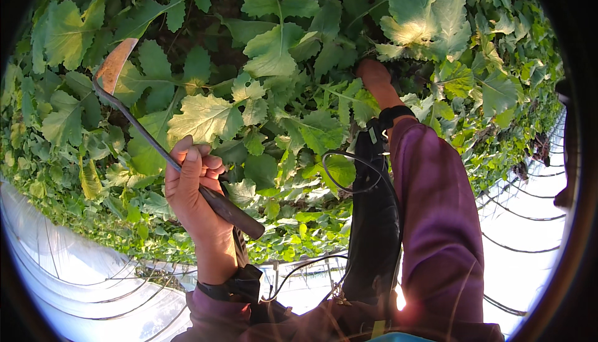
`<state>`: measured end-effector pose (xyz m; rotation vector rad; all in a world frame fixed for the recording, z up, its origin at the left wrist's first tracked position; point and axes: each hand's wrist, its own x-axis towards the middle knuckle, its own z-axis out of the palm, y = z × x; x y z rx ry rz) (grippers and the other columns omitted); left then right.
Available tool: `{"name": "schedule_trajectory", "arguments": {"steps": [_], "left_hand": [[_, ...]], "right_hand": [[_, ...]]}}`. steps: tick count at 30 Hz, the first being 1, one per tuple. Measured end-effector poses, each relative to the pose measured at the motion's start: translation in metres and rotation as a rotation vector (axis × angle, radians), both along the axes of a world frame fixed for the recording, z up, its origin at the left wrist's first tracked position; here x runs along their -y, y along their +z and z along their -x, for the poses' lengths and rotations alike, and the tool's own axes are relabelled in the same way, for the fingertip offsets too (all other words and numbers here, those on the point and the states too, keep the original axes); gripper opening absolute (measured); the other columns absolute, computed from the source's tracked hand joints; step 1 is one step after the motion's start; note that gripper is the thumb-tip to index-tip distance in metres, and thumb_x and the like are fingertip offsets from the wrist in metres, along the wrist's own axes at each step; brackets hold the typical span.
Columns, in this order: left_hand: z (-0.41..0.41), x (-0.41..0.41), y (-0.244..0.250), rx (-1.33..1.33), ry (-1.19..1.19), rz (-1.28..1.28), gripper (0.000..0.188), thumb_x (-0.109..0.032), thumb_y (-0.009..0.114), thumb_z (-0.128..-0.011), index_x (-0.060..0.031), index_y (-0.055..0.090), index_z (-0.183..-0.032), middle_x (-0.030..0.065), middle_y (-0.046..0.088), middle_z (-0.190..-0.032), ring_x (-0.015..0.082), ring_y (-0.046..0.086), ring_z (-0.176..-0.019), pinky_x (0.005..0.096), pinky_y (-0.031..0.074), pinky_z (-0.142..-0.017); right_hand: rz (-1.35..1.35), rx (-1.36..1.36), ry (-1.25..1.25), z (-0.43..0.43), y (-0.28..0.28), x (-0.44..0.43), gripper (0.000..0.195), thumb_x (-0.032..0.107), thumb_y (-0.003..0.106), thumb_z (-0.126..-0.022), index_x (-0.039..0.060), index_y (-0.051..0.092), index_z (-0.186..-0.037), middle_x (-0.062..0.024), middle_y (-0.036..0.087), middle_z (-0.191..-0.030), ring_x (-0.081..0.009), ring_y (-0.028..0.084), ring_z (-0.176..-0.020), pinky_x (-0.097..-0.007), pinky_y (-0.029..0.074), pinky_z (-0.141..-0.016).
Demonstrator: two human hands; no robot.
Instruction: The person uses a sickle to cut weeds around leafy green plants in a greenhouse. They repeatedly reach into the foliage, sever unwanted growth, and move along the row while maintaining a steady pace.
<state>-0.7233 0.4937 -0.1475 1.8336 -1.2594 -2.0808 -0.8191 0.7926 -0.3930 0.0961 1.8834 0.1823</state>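
Note:
My left hand [198, 192] is closed around the dark handle of a hand sickle [154, 143], at the lower left of the middle. The sickle's curved metal neck runs up and left to a short, rust-coloured blade [119, 64] that lies over lobed green leaves. My right hand [373, 73] reaches down among the leafy plants right of the middle; leaves hide its fingers, so what they touch cannot be seen. Close to its wrist, large leaves [425, 19] catch the sunlight. Some leaves between the hands [205, 117] look pale and have ragged edges.
Dense leafy plants [275, 52] fill the ground around both hands. Black cables [359, 188] loop near my right forearm and between my arms. Hoops and pale sheeting of a plastic tunnel [93, 286] curve along the lower rim. A dark shape stands at the right edge.

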Motion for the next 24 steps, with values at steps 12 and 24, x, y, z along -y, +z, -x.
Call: {"name": "schedule_trajectory", "arguments": {"steps": [12,24], "left_hand": [[-0.002,0.0,-0.005,0.002,0.015,-0.021,0.017,-0.007,0.055,-0.085,-0.002,0.058,-0.1,0.0077,0.059,-0.081,0.0121,0.056,-0.062,0.0257,0.043,-0.06],[-0.006,-0.001,-0.007,0.002,0.004,-0.018,0.018,-0.007,0.055,-0.085,-0.0021,0.057,-0.102,0.0082,0.059,-0.082,0.0122,0.056,-0.063,0.0254,0.043,-0.059]], "right_hand": [[-0.06,0.003,-0.064,-0.004,-0.001,-0.005,0.038,0.033,0.056,-0.074,0.0117,0.062,-0.104,-0.0147,0.058,-0.111,-0.0316,0.056,-0.102,-0.0401,0.045,-0.084],[0.195,-0.026,0.223,-0.034,-0.081,-0.036,0.037,0.032,0.06,-0.068,0.0061,0.065,-0.094,-0.0165,0.061,-0.098,-0.0323,0.059,-0.091,-0.0416,0.048,-0.078]]}}
